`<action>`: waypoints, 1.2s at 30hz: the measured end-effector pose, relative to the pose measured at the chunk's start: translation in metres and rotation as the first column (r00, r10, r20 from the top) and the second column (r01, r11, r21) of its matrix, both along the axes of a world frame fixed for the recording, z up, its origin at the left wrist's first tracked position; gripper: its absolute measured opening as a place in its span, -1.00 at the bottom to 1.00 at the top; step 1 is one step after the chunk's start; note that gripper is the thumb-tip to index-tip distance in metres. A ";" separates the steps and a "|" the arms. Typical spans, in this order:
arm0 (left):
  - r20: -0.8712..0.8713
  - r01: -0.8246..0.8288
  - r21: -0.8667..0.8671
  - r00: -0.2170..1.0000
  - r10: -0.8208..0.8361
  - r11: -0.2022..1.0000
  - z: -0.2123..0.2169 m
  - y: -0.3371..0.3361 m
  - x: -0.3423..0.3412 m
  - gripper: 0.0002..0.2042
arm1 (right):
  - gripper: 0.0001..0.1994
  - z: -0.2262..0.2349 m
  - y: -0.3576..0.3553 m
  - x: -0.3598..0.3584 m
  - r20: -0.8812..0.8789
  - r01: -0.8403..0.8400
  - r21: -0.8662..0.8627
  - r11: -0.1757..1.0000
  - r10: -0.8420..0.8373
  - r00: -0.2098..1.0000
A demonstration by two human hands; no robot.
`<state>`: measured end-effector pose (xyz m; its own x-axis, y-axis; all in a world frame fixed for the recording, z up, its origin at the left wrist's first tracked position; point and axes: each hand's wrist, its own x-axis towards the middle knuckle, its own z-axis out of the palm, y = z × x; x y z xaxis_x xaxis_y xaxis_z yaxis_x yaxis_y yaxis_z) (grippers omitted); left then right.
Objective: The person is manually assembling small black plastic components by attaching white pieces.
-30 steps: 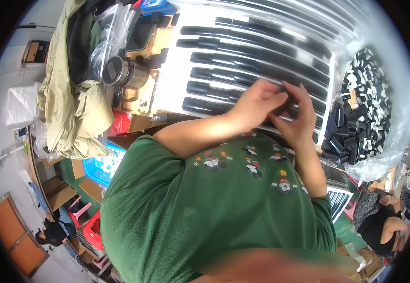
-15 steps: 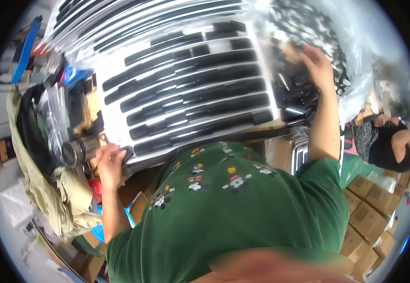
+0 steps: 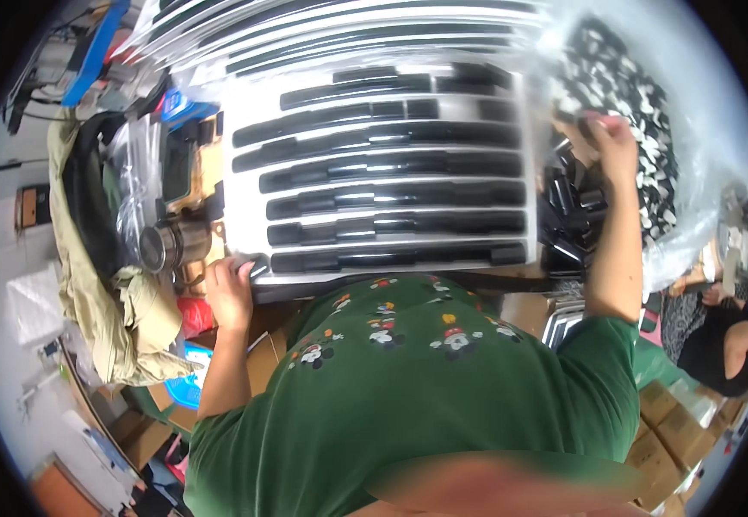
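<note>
Mid-left, the left hand [image 3: 229,291] pinches a black tube [image 3: 258,264]; upper right, the right hand [image 3: 616,146], seemingly picking, pinches a dark piece [image 3: 593,131]; lifting needs firmness.

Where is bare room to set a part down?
Two patches on the white tray: its top left corner, between the upper black rows and the board, and a narrower strip beside the lower rows, above the left hand. Crowded: the board around the mug, and the plastic bag.
</note>
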<state>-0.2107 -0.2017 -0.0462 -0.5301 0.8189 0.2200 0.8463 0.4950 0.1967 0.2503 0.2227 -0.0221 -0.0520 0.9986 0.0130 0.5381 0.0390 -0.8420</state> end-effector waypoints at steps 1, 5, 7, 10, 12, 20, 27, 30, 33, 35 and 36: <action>0.006 -0.005 -0.021 1.000 0.005 1.000 -0.005 -0.002 -0.003 -0.70 | -0.87 -0.004 0.001 0.015 -0.272 -0.049 -0.005 0.999 0.045 0.961; 0.111 0.027 0.072 0.993 -0.035 0.997 0.001 -0.004 0.004 -0.75 | -0.84 0.015 -0.027 0.015 -0.543 -0.142 -0.089 0.986 0.071 0.836; 0.063 0.046 0.112 0.997 -0.054 0.993 -0.002 -0.010 -0.005 -0.78 | -0.78 0.014 -0.035 0.011 -0.531 -0.153 -0.133 0.979 0.059 0.845; 0.033 0.008 0.146 0.999 -0.013 0.989 -0.004 -0.006 -0.006 -0.78 | -0.70 0.012 -0.047 -0.003 -0.528 -0.049 -0.093 0.994 -0.008 0.849; 0.071 0.005 0.210 0.997 -0.021 0.978 0.002 0.002 0.001 -0.80 | -0.72 0.001 -0.045 0.007 -0.543 -0.015 -0.076 0.997 -0.029 0.840; -0.014 0.095 0.236 0.995 -0.094 0.967 0.014 0.019 0.012 -0.80 | -0.73 0.002 -0.074 -0.017 -0.576 -0.037 -0.082 0.996 -0.017 0.817; 0.313 -0.051 0.483 0.942 -0.118 0.874 0.005 0.179 -0.011 -0.65 | -0.53 0.009 -0.124 -0.075 -0.382 -0.231 -0.039 0.972 0.199 0.903; 0.346 -0.112 0.322 0.938 -0.007 0.940 0.000 0.264 0.021 -0.49 | -0.59 -0.002 -0.135 -0.084 -0.417 -0.251 0.002 0.968 0.229 0.879; 0.236 -0.102 0.278 0.971 0.035 0.955 -0.021 0.308 0.035 -0.55 | -0.64 -0.005 -0.146 -0.091 -0.455 -0.289 0.056 0.956 0.282 0.845; 0.146 -0.016 0.496 0.987 -0.065 0.868 -0.027 0.315 0.040 -0.64 | -0.65 -0.004 -0.150 -0.093 -0.462 -0.249 0.023 0.968 0.232 0.856; 0.326 -0.024 0.578 0.923 -0.203 0.816 -0.030 0.311 0.038 -0.68 | -0.64 -0.003 -0.153 -0.096 -0.502 -0.195 0.056 0.979 0.196 0.842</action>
<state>-0.1726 0.1091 -0.0762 -0.5935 0.6569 0.4651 0.6942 0.1254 0.7087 0.1539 0.0702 -0.0250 -0.2320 0.9683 0.0930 0.0221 0.1008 -0.9947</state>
